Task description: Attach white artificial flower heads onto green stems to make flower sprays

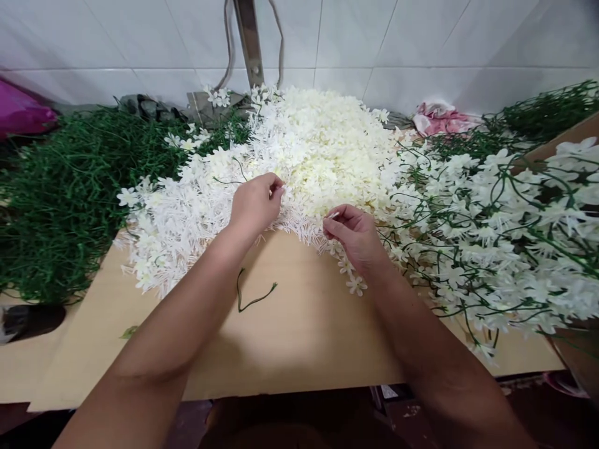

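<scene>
My left hand (pixel 257 201) is closed in a pinch at the front of a heap of white artificial flowers (pixel 322 134). What its fingertips hold is too small to make out against the white. A thin green stem (pixel 229 181) shows just beyond that hand; whether it touches the hand I cannot tell. My right hand (pixel 355 236) pinches a small white flower stalk (pixel 334 216) between thumb and fingers, over the heap's near edge. One bent green plastic stem (pixel 255 302) lies on the cardboard (pixel 299 340) between my forearms.
Leafless green stems (pixel 88 181) are piled at the left. White flowers on green stems (pixel 505 231) cover the right side, by a cardboard box edge (pixel 571 134). Behind stands a tiled wall (pixel 355 37) with a metal post (pixel 249 43). A pink-and-white cloth (pixel 440 117) lies at the back.
</scene>
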Motion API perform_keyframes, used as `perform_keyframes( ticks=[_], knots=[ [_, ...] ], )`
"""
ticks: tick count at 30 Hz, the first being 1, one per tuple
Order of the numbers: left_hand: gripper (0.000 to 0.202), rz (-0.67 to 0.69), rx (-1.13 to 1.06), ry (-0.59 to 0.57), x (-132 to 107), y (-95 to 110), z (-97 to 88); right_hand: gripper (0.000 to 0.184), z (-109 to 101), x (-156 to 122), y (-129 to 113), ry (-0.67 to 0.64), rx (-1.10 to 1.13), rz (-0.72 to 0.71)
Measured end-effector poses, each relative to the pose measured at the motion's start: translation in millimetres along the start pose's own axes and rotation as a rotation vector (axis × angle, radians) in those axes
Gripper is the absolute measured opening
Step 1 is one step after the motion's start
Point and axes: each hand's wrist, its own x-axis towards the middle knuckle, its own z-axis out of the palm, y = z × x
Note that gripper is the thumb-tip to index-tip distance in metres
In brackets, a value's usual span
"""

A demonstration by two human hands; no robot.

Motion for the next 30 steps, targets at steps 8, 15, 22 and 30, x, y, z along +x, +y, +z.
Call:
perform_keyframes(
  ticks=[8,15,22,30],
  knots=[
    [0.01,-0.118,-0.356,-0.096,-42.2,-18.9,-13.9,0.011,41.4,-10.0,4.1,-0.058,-0.269,-0.169],
    [0.006,-0.175,-0.528,-0.087,-67.1,-27.3,-32.8,0.005,76.9,-3.5,15.0,-0.113,-0.512,-0.476],
    [0.01,-0.23,-0.547,-0.087,-75.2,-39.2,-34.6,0.007,83.6,-2.3,32.4,-0.132,-0.576,-0.47],
    [0.012,-0.144,-0.544,-0.077,-77.7,-45.2,-28.2,0.009,89.8,-2.6,34.0,-0.117,-0.797,-0.649]
  ],
)
